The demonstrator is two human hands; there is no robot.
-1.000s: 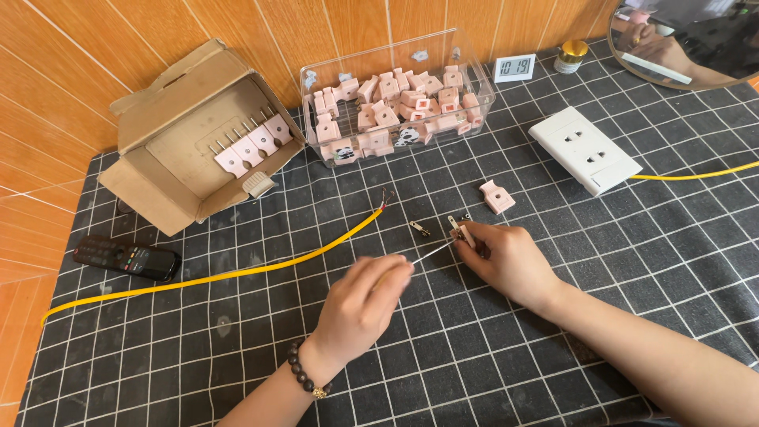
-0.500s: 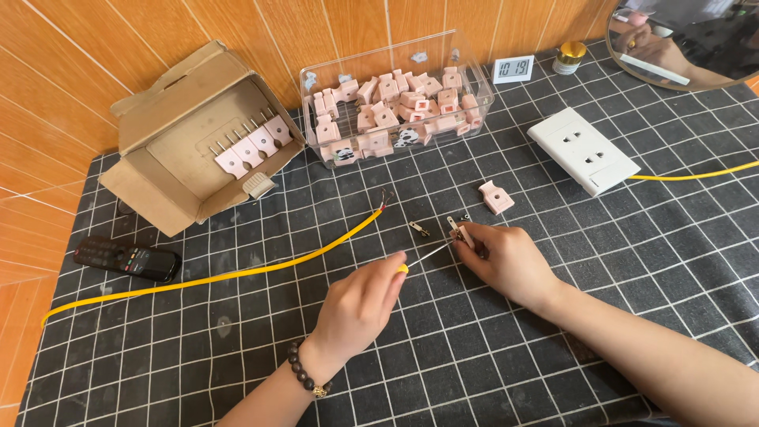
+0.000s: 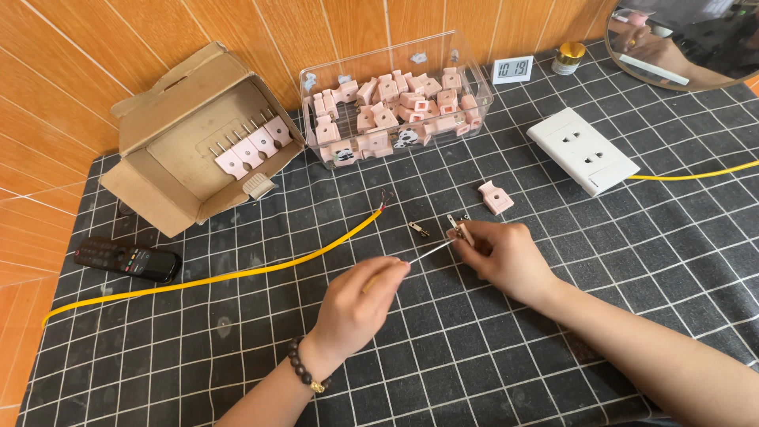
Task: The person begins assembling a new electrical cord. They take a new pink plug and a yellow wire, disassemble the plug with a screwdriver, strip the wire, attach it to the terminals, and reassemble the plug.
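Note:
My left hand (image 3: pixel 360 304) grips a thin screwdriver (image 3: pixel 427 253) whose shaft points up and right to a small pink plug part with metal prongs (image 3: pixel 458 229). My right hand (image 3: pixel 506 257) pinches that part just above the black gridded mat (image 3: pixel 198 372). A loose brass prong (image 3: pixel 418 229) lies on the mat just left of it. A pink plug cover (image 3: pixel 496 197) lies a little beyond my right hand. A yellow wire (image 3: pixel 237 273) with bared strands at its end runs across the mat to the left.
At the back stand a clear plastic bin (image 3: pixel 395 111) of pink plug parts and an open cardboard box (image 3: pixel 190 146) with finished plugs. A white wall socket (image 3: pixel 583 150), a black remote (image 3: pixel 128 259), a small digital clock (image 3: pixel 512 69) and a round mirror (image 3: pixel 688 39) also sit around.
Both hands stay almost in place; my left hand has shifted slightly, keeping the screwdriver tip at the plug part.

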